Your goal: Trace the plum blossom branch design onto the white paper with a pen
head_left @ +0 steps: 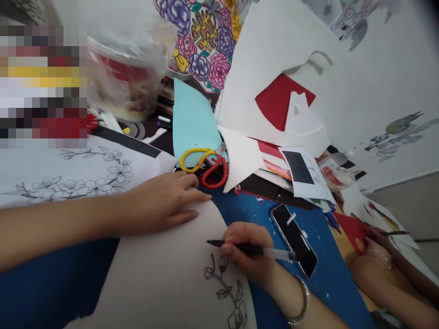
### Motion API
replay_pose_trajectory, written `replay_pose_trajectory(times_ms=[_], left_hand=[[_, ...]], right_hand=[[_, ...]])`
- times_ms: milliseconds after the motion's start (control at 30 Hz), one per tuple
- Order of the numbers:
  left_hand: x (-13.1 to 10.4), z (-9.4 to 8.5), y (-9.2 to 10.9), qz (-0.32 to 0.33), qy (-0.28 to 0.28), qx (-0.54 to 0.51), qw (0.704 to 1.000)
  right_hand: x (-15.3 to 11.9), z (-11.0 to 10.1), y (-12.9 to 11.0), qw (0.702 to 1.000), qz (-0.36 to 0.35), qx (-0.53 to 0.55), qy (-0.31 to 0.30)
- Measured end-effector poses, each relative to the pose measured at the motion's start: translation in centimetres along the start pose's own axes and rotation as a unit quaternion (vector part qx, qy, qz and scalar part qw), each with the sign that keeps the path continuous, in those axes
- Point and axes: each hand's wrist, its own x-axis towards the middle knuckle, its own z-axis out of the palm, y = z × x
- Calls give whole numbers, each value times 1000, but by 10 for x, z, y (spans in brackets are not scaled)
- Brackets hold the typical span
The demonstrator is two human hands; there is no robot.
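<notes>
My left hand [168, 201] lies flat on the upper part of a white sheet [154, 274], its fingers spread and holding nothing. Between the fingers of my right hand [248, 251] is a black pen [247, 247], its tip pointing left, just above a drawn flower branch [224, 288]. Whether the tip touches the paper I cannot tell. A silver bangle circles my right wrist. Another sheet with a finished-looking floral line drawing [118, 172] lies at the left, partly behind my left forearm.
Yellow-and-red scissors [206, 167] lie beyond my left hand, by a light blue sheet [192, 119]. A phone [295, 240] rests on the blue mat [329, 269] right of my right hand. A wrapped tub [126, 73] stands at the back. Another person's hands [373, 251] are at the far right.
</notes>
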Motion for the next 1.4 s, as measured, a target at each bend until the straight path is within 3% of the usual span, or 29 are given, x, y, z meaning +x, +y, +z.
replay_pose_trajectory(times_ms=[800,1400], left_hand=[[3,1,0,-7,-8,10,1000],[3,1,2,-1,2,29,1000]], right_hand=[[-3,-1,6,996,10,-61,-67],[0,1,4,996,-2,-69,-50]])
